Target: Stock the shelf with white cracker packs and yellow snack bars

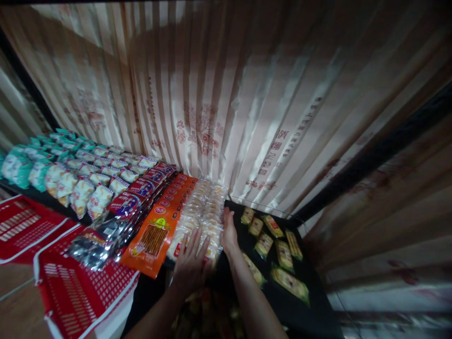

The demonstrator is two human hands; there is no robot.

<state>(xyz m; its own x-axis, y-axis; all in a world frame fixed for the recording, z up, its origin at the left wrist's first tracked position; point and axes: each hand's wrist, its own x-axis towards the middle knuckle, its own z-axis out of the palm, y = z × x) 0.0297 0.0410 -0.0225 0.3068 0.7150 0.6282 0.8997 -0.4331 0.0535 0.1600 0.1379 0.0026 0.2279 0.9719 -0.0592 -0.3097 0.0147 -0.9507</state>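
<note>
My left fingers (193, 241) spread, unclenched, on the clear-wrapped packs (212, 214), my right fingers (230, 220) likewise ungripping at their side; uneven pressure could skew or crush them

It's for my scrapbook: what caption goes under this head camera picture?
Left hand over, right hand beside clear-wrapped snacks, with an orange packet on one side and yellow packs on the other.
</note>
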